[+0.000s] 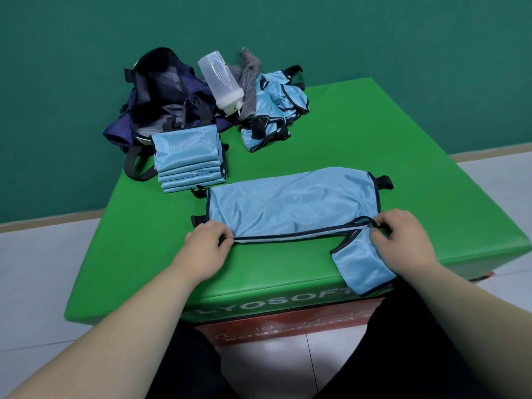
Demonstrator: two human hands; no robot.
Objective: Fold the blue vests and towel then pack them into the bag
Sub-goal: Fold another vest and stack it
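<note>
Work in progress: folding stage, roughly midway by estimate.

Current item: one blue vest (290, 208) lies spread across the centre of the green tabletop (374, 145). The left hand (205, 244) pinches the dark-trimmed near edge at its left end. The right hand (403, 240) pinches the same edge at its right end. One flap of this vest hangs over the near edge of the tabletop at lower right.

Completed: a stack of folded vests (188, 156) sits left of centre, just in front of the bag (161, 93). Several layers show; the exact count cannot be confirmed.

Outstanding:
- A crumpled pile of unfolded vests (276, 110) lies at upper centre, well apart from the hands.
- The grey striped towel (249, 79) lies unfolded, bunched against that pile.
- The dark bag, upper left, stands open. No folded item is visible inside it, so packing appears not yet begun.

A clear plastic bottle (220, 80) lies tipped between the bag and the towel.
</note>
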